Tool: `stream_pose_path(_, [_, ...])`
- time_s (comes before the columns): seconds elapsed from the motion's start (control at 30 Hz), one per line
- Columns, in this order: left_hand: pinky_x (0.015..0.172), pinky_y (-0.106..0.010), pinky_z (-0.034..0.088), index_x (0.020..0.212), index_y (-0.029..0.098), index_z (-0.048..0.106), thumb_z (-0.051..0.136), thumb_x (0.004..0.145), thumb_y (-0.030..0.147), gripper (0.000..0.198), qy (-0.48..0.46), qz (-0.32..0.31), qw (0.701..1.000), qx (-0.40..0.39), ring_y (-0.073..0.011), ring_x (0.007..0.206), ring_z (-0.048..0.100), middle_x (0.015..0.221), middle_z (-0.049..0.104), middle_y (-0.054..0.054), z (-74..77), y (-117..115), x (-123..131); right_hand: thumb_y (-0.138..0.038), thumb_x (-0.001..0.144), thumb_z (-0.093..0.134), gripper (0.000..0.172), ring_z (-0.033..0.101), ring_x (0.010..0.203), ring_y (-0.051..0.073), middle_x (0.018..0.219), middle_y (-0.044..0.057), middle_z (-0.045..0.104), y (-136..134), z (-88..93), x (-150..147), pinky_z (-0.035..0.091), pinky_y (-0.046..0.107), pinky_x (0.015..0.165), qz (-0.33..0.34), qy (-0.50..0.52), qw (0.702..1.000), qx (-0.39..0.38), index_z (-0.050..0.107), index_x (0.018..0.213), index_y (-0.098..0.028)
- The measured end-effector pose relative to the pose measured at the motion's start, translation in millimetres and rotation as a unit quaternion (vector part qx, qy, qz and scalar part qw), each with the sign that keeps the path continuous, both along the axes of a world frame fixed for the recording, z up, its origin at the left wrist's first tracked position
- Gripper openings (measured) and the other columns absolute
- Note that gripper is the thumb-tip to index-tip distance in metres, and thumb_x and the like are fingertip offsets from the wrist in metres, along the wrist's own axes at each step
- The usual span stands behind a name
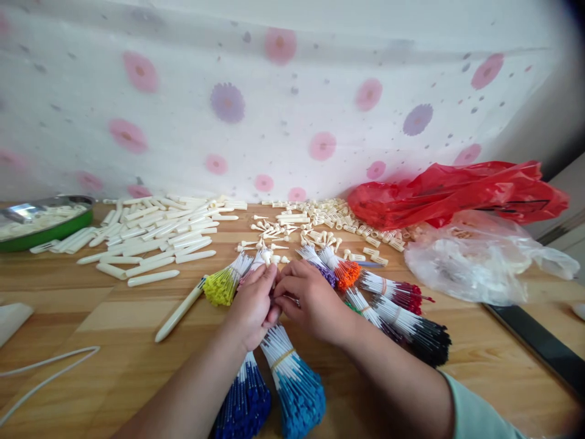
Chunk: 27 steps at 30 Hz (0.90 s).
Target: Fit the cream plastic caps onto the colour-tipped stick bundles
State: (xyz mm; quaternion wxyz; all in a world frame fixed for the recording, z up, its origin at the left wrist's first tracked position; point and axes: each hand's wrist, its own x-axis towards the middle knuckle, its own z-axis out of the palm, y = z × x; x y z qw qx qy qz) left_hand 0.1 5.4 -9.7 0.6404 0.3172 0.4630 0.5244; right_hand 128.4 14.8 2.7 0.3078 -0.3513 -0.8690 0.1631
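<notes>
Light blue refills [299, 393] lie just on the near side of the two hands, with dark blue refills [245, 399] beside them. Left hand [256, 305] and right hand [315, 302] meet, fingers bent together; what they pinch, and whether each is closed on it, I cannot tell. Off the left hand's outer side are yellow-green refills [222, 288] and a thick pen [180, 311]. Orange refills [346, 274] sit just beyond the right hand, black refills [429, 341] to its right, small cream parts [274, 231] past the fingertips
</notes>
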Motion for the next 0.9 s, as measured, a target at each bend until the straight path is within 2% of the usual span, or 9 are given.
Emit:
stream_pose_path(0.17, [0.024,-0.014,0.019,0.072,0.021,0.048,0.058,0.074,0.052,0.033,0.091,0.022,0.995,0.025,-0.0034,0.025,0.030,0.047,0.039,0.010,-5.2,0,2,-0.023,0.076,0.066,0.006,0.051,0.087,0.017,0.091,0.004,0.057,-1,-0.4,-2,0.040,0.030,0.078,-0.002,-0.005,0.999,-0.048,0.068,0.081,-0.019])
stream_pose_path(0.27, [0.025,-0.016,0.022,0.073,0.022,0.049,0.054,0.076,0.054,0.032,0.145,0.020,0.988,0.041,-0.0055,0.026,0.032,0.045,0.040,0.010,-7.7,-1,3,-0.016,0.070,0.068,0.003,0.051,0.082,0.016,0.086,0.003,0.056,-2,-0.7,-5,0.041,0.027,0.075,-0.017,0.007,0.998,-0.058,0.066,0.073,-0.018])
stream_pose_path(0.37, [0.026,-0.016,0.020,0.071,0.022,0.047,0.053,0.077,0.054,0.033,0.143,0.017,0.988,0.056,-0.0055,0.027,0.031,0.046,0.038,0.010,-6.9,0,2,-0.010,0.069,0.065,0.007,0.052,0.076,0.014,0.080,0.002,0.058,-1,-0.6,-1,0.042,0.025,0.070,-0.027,0.062,0.995,-0.069,0.061,0.067,-0.016])
stream_pose_path(0.43, [0.029,-0.016,0.018,0.069,0.021,0.047,0.054,0.077,0.051,0.032,0.140,-0.015,0.987,0.071,-0.0048,0.030,0.029,0.047,0.040,0.009,-4.1,2,-2,-0.012,0.073,0.062,0.006,0.053,0.068,0.012,0.073,0.001,0.059,3,0.0,7,0.042,0.023,0.064,-0.010,0.113,0.987,-0.115,0.059,0.069,-0.016])
stream_pose_path(0.53, [0.034,-0.016,0.019,0.065,0.019,0.049,0.055,0.079,0.046,0.031,0.185,-0.111,0.971,0.106,-0.0055,0.036,0.032,0.048,0.049,0.005,1.4,4,-9,-0.020,0.077,0.061,0.006,0.050,0.056,0.010,0.064,-0.002,0.057,13,1.9,24,0.041,0.021,0.053,-0.015,0.221,0.958,-0.182,0.058,0.074,-0.016])
stream_pose_path(0.6, [0.038,-0.017,0.022,0.061,0.018,0.051,0.055,0.080,0.043,0.032,0.225,-0.152,0.953,0.135,-0.0072,0.041,0.035,0.047,0.051,0.003,4.0,5,-13,-0.021,0.075,0.064,0.007,0.050,0.056,0.010,0.065,-0.001,0.057,20,3.9,33,0.041,0.021,0.052,-0.036,0.270,0.945,-0.181,0.059,0.075,-0.016])
stream_pose_path(0.7, [0.043,-0.019,0.026,0.063,0.017,0.058,0.056,0.080,0.043,0.031,0.263,-0.155,0.939,0.158,-0.0092,0.045,0.038,0.046,0.047,0.003,3.8,6,-17,-0.021,0.075,0.065,0.005,0.056,0.063,0.012,0.071,0.002,0.062,24,8.2,39,0.045,0.023,0.059,-0.001,0.239,0.960,-0.149,0.065,0.076,-0.016])
stream_pose_path(0.8, [0.044,-0.020,0.025,0.069,0.016,0.061,0.055,0.079,0.047,0.033,0.273,-0.142,0.940,0.146,-0.0090,0.043,0.033,0.045,0.040,0.005,1.0,8,-19,-0.019,0.079,0.062,0.006,0.059,0.071,0.013,0.074,0.003,0.065,23,11.8,40,0.047,0.025,0.067,0.035,0.186,0.976,-0.109,0.068,0.078,-0.017])
stream_pose_path(0.9, [0.042,-0.020,0.021,0.067,0.016,0.061,0.054,0.078,0.051,0.036,0.298,-0.132,0.935,0.142,-0.0088,0.042,0.029,0.046,0.037,0.006,0.2,9,-21,-0.017,0.077,0.062,0.005,0.059,0.070,0.013,0.075,0.003,0.065,20,11.9,40,0.046,0.024,0.065,0.009,0.171,0.978,-0.117,0.067,0.078,-0.017])
